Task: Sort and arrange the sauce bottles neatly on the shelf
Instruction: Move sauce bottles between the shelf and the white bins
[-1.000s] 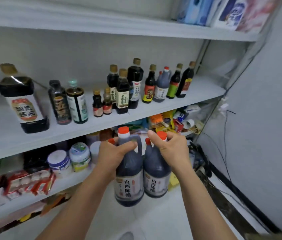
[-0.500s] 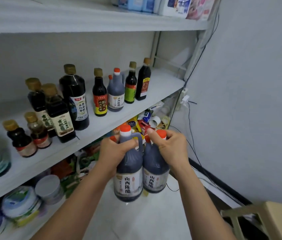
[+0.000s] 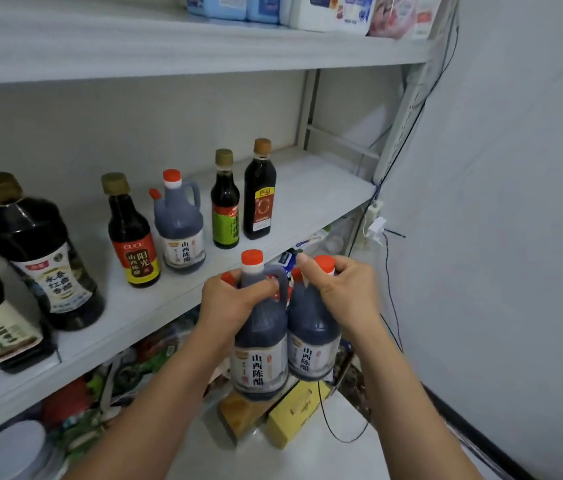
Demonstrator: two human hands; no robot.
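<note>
My left hand [image 3: 235,303] grips the neck of a dark vinegar jug [image 3: 261,355] with a red cap. A second matching jug [image 3: 311,344] hangs from my right hand [image 3: 342,296], touching the first. Both jugs are held in front of the middle shelf's [image 3: 314,199] front edge, below its level. On that shelf stand a third matching jug [image 3: 179,226], a red-and-yellow-labelled bottle [image 3: 133,237], a green-labelled bottle [image 3: 225,206], a tall dark bottle [image 3: 260,195] and a large dark bottle [image 3: 39,258] further left.
The shelf's right end beyond the tall dark bottle is bare. The top shelf [image 3: 204,50] carries packets. A lower shelf holds cluttered goods. A white wall [image 3: 515,202] stands close on the right, with cables and a power strip [image 3: 373,216]. Yellow boxes [image 3: 294,414] lie on the floor.
The view has swung right and closer to the shelf's right end. Both hands keep hold of the two jugs, which stay side by side.
</note>
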